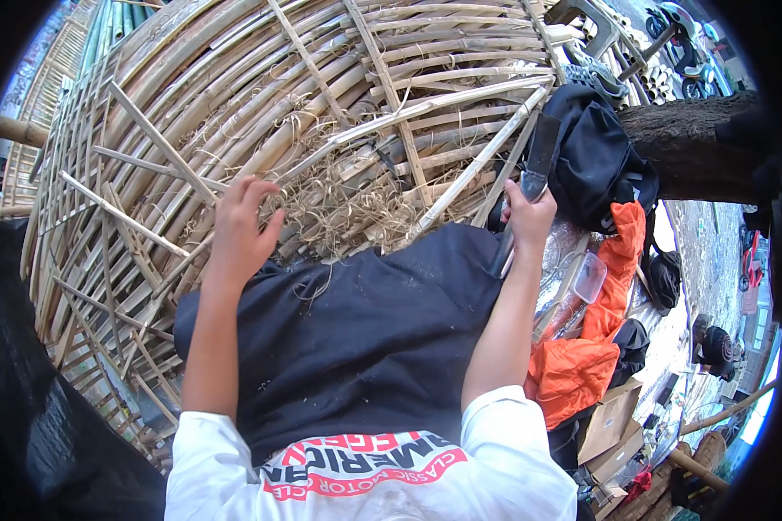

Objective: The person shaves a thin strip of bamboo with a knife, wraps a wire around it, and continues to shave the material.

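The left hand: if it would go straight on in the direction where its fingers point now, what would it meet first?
The left hand would probably meet the tangle of curled pale shavings first; its height above them is hard to judge from this one view.

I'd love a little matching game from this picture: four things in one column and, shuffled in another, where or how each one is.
Things
1. Bare left hand
2. Bare right hand
3. Pale, curled bamboo shavings
4. Crumpled bright-orange cloth

Places and states
A. In a tangled heap, beyond the dark cloth over the lap
B. Closed around a dark, flat-bladed tool
C. On the person's right, beside a clear plastic box
D. Spread open, with no tool in it

Pairs: 1-D; 2-B; 3-A; 4-C
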The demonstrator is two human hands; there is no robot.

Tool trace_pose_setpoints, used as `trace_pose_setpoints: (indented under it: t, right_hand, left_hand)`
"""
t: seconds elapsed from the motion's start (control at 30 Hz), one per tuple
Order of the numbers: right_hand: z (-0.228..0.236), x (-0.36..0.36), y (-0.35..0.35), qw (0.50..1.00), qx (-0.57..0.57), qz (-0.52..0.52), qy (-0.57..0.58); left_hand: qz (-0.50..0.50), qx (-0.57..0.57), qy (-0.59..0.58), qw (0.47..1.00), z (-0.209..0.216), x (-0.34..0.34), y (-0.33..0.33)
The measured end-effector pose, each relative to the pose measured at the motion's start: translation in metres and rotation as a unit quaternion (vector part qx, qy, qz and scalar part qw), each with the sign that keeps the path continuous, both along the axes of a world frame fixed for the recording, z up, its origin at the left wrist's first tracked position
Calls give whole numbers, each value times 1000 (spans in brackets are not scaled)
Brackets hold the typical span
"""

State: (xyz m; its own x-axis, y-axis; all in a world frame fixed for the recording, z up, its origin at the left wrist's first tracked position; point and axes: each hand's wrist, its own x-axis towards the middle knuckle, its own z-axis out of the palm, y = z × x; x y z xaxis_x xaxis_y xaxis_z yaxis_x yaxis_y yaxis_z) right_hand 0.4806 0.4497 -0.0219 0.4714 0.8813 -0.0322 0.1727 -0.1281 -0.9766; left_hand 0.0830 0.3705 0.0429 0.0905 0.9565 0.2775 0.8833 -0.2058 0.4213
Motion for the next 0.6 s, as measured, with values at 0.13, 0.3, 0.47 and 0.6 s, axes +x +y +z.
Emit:
trace_pose_setpoints:
  t: [0.13,0.3,0.47,0.6]
  right_hand:
    - [-4,1,6,999,-36,13,-2]
    - [-20,3,13,996,-67,33,-42]
    - [-17,-9,17,993,-79,58,-62]
    - [-23,-6,17,991,-87,76,-69]
  left_hand:
    - [49,48,-51,996,-51,-1,42]
    - [115,-30,32,992,-89,-13,47]
    - [103,-43,69,991,-85,-20,49]
    - [95,-90,57,990,-87,-28,49]
